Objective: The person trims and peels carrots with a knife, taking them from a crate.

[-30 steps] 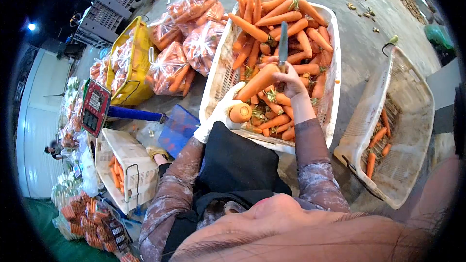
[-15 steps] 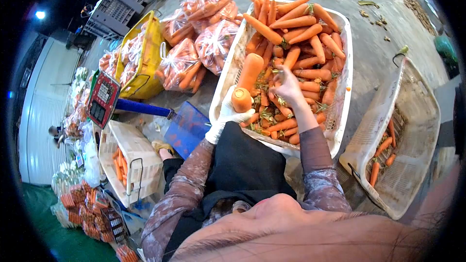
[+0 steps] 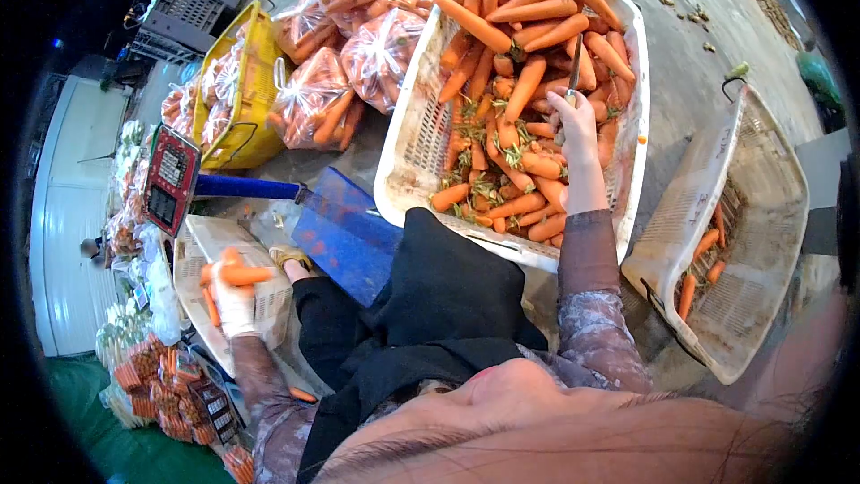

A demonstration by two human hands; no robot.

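Note:
My left hand, in a pale glove and blurred by motion, is over the white crate at my left. It is closed around carrots, with part of its fingers hidden by them. My right hand is bare and grips a knife, whose blade points away from me. It is above the heaped carrots in the large white crate in front of me. Green leafy stubs show on several of these carrots.
Bagged carrots and a yellow crate stand ahead to the left, by a scale with a red display and blue platform. A tilted white crate with a few carrots is at right. A person is far left.
My left hand has swung from the big crate to the left crate, carrying carrots. My right hand has moved right and away from me over the pile; the knife blade now shows.

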